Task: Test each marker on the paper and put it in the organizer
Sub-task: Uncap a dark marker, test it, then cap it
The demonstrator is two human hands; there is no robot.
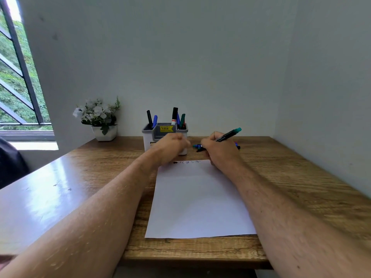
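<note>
— What sort of place is this?
— A home study corner: a wooden desk [291, 177] set against plain walls, a barred window [18, 77] at the left, a potted flower plant [98, 119] and a marker organizer [147, 135] at the desk's far edge.

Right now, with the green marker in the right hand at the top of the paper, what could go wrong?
1. The right hand holds the green marker near the paper's far edge; a stroke might run onto the wooden desk.
2. Loose markers lie just behind that hand and could get knocked.
3. The left hand sits against the organizer and may nudge it.
</note>
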